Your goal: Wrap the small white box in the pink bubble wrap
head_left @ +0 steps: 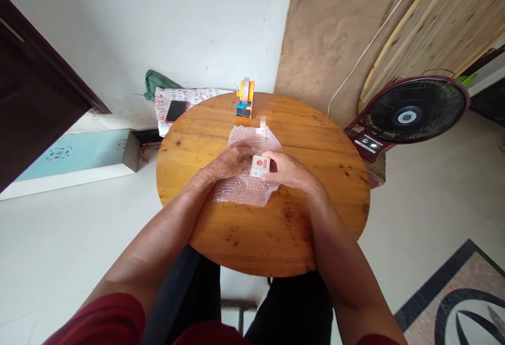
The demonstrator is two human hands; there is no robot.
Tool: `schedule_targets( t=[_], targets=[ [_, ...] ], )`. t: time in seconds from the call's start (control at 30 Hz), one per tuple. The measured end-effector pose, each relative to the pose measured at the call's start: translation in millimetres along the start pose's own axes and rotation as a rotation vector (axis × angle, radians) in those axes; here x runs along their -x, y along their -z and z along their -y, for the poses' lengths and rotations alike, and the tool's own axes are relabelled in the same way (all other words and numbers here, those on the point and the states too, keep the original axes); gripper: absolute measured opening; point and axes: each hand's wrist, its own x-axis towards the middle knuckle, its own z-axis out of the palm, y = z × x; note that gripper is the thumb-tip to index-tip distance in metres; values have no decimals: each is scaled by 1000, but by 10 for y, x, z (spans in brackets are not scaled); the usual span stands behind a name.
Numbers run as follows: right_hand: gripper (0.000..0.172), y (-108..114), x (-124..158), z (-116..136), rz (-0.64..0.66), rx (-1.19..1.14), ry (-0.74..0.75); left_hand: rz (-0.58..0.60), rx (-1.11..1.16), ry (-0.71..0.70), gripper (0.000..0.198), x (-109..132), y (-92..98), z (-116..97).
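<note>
A small pale cardboard box (260, 164) with red printing sits over a sheet of bubble wrap (246, 192) on the round wooden table. My right hand (291, 170) holds the box from its right side, thumb at the near edge and fingers at the far edge. Just left of the box, my left hand (232, 161) lies on the bubble wrap with its fingers loosely bent and apart. Its fingertips are partly hidden. A short strip of clear tape (263, 122) sticks up at the wrap's far edge.
An orange and blue tape dispenser (245, 100) stands at the far edge of the wooden table (252, 245). A dark phone (176, 111) lies on a printed white sack (161, 104) beyond the left rim. To the right stands a dark red fan (406, 116).
</note>
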Motion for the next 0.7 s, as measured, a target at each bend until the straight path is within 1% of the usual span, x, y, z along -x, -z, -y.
schedule_targets(
  t=[0.17,0.33,0.4,0.43,0.5,0.57,0.6,0.63,0.7],
  targets=[
    [26,11,9,6,7,-1,12,-8,1,2,29,3,-14,18],
    [23,2,3,14,-6,24,-5,-13,2,-7,32,5,-23,35],
    [24,2,2,-1,-1,33,1,-16,2,0,33,7,-22,39],
    [29,7,4,-13,6,28,11,-15,1,7,34,9,-21,39],
    [44,28,16,-42,10,-4,38,-5,-4,19,35,12,-16,35],
    [58,68,43,-60,-30,-57,54,1,-4,23,34,13,-10,29],
    [58,95,62,-61,-71,-81,56,0,1,19,33,12,-8,27],
    [54,123,85,-55,-115,-100,59,-3,10,9,32,11,-7,25],
    [39,176,137,-27,-167,-127,93,-9,28,-18,32,7,-8,23]
  ],
)
